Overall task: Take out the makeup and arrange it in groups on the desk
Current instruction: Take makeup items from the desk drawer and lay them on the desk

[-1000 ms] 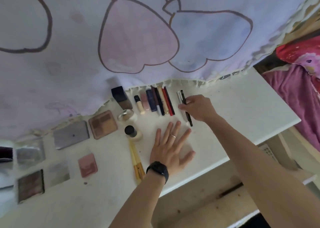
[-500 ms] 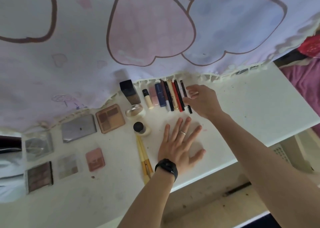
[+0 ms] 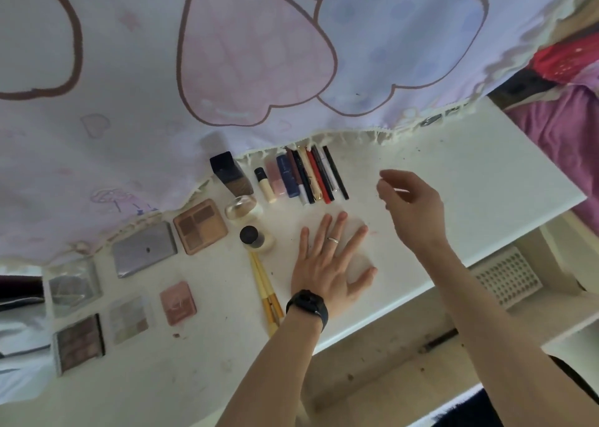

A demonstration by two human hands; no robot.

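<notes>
Nearest, the left hand [image 3: 327, 264] lies flat on the white counter [image 3: 470, 173], fingers spread wide and straight, holding nothing; a black watch [image 3: 307, 305] sits on its wrist. Just to its left lie two slim brushes [image 3: 265, 290] with glossy gold handles. Further left, the flat, square palettes [image 3: 200, 225] are laid out together: brown, grey, pink and dark, some matte, some with clear lids.

Beyond the brushes stands a small round jar [image 3: 252, 237] with a dark cap, and behind it a clear glass bottle [image 3: 241, 208]. The right hand [image 3: 411, 206] hovers above the counter, fingers loosely curled; it appears to hold nothing, though blur makes that uncertain.

Farthest back, the row of tubes and pencils [image 3: 308, 175] lies side by side, thin hard sticks touching one another, partly under the fringed hem of a soft heart-printed cloth [image 3: 227, 54].

The sorting looks close to finished: flat cases, bottles and sticks each have their own place. The next move likely calls for fetching any remaining piece, or nudging the row straight without rolling the round pencils.
</notes>
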